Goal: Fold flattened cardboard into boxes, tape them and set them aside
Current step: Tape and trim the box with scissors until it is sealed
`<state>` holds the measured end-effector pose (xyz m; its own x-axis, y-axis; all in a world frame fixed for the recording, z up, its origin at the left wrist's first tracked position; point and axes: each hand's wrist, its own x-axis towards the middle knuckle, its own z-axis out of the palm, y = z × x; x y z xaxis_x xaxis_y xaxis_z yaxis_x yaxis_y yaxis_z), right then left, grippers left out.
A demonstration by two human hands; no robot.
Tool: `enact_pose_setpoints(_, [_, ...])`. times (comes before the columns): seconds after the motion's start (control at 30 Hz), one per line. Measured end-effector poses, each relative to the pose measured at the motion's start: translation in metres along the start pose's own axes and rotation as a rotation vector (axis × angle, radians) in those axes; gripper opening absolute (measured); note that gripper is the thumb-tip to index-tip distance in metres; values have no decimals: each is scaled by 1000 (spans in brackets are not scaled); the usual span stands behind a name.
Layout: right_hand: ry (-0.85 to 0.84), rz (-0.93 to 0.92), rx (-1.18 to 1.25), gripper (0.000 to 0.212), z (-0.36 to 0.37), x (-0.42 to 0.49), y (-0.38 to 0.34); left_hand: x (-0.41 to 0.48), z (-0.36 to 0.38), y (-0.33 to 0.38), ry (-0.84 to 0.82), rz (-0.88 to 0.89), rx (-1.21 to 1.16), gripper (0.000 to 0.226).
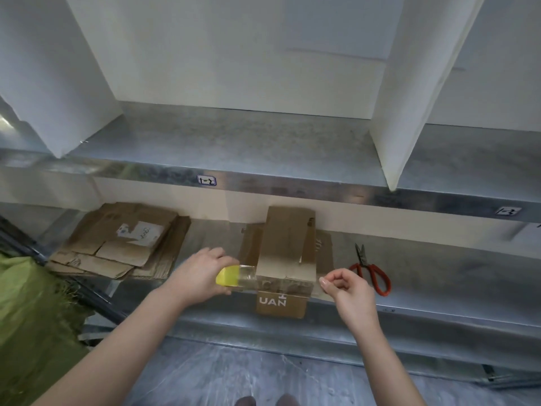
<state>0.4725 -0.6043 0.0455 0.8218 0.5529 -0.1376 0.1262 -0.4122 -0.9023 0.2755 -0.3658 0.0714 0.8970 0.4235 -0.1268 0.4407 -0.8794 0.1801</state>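
A small brown cardboard box [285, 259] with white letters on its front stands at the front edge of the lower metal shelf [439, 276]. My left hand [202, 273] grips a tape roll [228, 276] with a yellow core just left of the box. A strip of clear tape [281, 284] stretches from the roll across the box's front top edge. My right hand [348, 288] pinches the strip's free end at the box's right side. A stack of flattened cardboard [117, 241] lies on the shelf to the left.
Red-handled scissors [371, 271] lie on the shelf right of the box. An upper metal shelf [234, 148] with white dividers overhangs the work area. A green bag [26, 317] sits at the lower left. My shoe tips show on the grey floor [234, 370].
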Motion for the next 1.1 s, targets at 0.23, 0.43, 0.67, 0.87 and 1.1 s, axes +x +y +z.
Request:
enact_pose_setpoints(0.23, [4,129,27,9,-4,21,12,18,3,5,12,-68,-105,61])
enact_pose_setpoints(0.43, [17,218,8,8,2,38,27,33,21,8,-11,-96,-81,63])
enact_pose_setpoints(0.67, [-4,302,55,7,12,51,38,49,31,-3,-59,-87,-57,65])
enact_pose_setpoints(0.87, [-46,403,138,6,25,54,49,58,42,-12,-153,-95,-28,64])
enact_pose_setpoints(1.1, [-64,547,369,4,40,52,54,53,49,-12,-185,51,64,84])
